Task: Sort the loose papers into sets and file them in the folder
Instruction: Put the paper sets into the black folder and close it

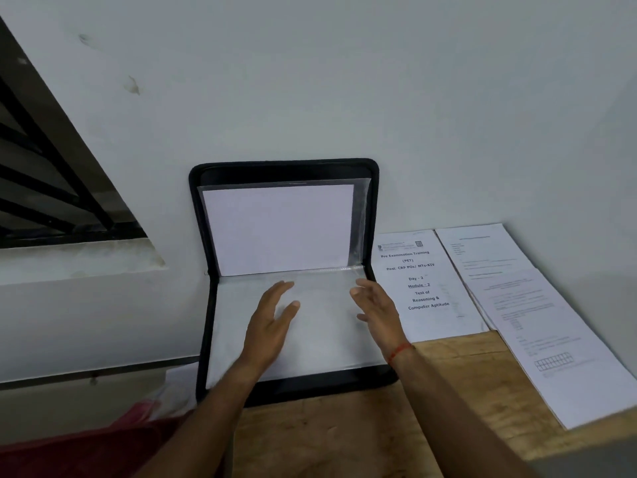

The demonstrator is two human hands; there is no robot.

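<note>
Folder [282,166] is laid open on the wooden table [344,436], top half propped against the wall [310,81]. Left hand [272,322] is laid on the lower clear sleeve [324,339], fingers straight and slightly spread. Right hand [377,312] is seen open at the sleeve's right edge, contact can't be told. Loose papers [537,322] are stacked just beside it

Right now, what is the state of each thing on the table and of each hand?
folder: open, upper half upright, lower half flat on the table
white sheet: inside the upper clear sleeve
left hand: open, over the lower sleeve
right hand: open, at the lower sleeve's right edge
title page: flat, face up, unfiled
paper pile: fanned, loose, face up
</note>
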